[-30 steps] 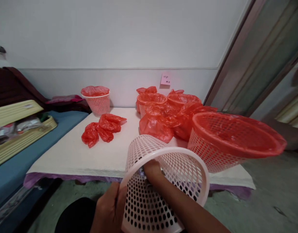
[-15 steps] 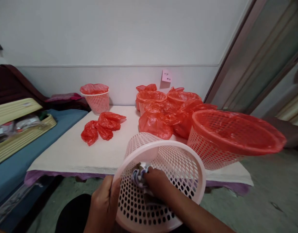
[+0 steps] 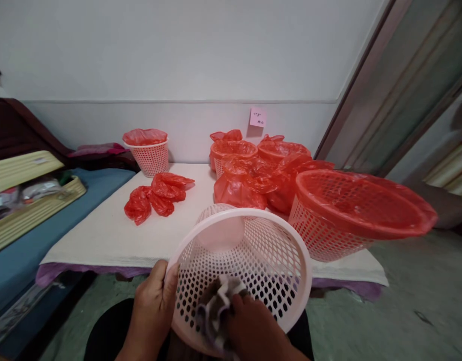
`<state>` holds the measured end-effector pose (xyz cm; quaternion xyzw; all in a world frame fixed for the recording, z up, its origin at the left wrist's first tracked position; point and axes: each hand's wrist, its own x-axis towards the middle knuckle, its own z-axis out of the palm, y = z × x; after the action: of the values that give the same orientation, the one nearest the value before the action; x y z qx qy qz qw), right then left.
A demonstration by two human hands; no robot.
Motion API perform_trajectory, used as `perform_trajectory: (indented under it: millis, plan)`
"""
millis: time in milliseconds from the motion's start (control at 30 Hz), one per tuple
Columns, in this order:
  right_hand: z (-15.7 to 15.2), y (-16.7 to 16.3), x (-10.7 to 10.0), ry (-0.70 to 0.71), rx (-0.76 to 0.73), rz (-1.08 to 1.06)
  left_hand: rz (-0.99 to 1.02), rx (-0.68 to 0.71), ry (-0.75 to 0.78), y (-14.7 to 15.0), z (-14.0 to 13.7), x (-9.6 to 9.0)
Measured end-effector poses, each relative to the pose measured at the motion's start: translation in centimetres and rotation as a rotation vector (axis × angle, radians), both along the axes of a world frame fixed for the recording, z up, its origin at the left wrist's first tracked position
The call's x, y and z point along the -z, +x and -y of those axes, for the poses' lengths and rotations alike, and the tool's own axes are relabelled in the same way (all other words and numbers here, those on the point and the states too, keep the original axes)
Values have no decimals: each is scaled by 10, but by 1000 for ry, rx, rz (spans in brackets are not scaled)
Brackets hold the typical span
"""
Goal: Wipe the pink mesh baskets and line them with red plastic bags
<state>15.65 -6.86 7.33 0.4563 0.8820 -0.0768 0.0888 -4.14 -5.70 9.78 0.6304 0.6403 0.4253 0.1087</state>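
A white perforated plastic basket (image 3: 242,216) lies tilted with its mouth toward me, over the table's front edge. My left hand (image 3: 152,301) grips its rim on the left side, thumb over the edge. Inside the mouth, my right hand (image 3: 249,321) is closed around a crumpled cloth (image 3: 219,306) of grey, brown and white, held against the lower inner wall. Motion blurs the cloth and the right fingers somewhat. The basket's far bottom shows through its mouth.
On the white-covered table (image 3: 103,235) lie crumpled red plastic bags (image 3: 156,198). A small lined basket (image 3: 150,158) stands at the back left. Several red-lined baskets and bags (image 3: 249,175) crowd the middle back, and a large lined basket (image 3: 328,225) leans at right.
My right hand and the cloth have moved down and nearer to me, toward the basket's lower rim. The basket's mouth has tipped slightly upward. My left hand still grips the rim.
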Motion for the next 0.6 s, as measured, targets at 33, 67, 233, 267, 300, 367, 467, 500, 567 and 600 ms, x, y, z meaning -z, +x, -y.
perform_trajectory:
  millis: [33, 67, 233, 267, 300, 367, 467, 500, 567, 600]
  plan:
    - [-2, 5, 0, 16, 47, 39, 5, -7, -1, -1, -1, -1]
    - [-3, 9, 0, 34, 66, 53, 7, -17, -1, -1, -2, -2]
    - [8, 4, 18, 160, -95, -91, -47, -33, 27, -5, -11, -12]
    - [12, 0, 25, 210, -102, -129, -56, -27, 37, -6, -13, -14]
    - [14, -5, 31, 265, -95, -167, -62, -18, 43, -6, -15, -16]
    - [17, -12, 43, 351, -70, -234, -71, -1, 32, -4, -19, -20]
    - [14, -19, 54, 382, -51, -269, -78, 18, -2, -1, -23, -26]
    - [12, -21, 55, 375, -48, -270, -68, 22, -12, -1, -24, -28]
    - [9, -26, 54, 342, -49, -270, -12, 21, -27, 0, -26, -30]
    - [8, -29, 51, 315, -49, -268, 32, 19, -29, -1, -27, -31]
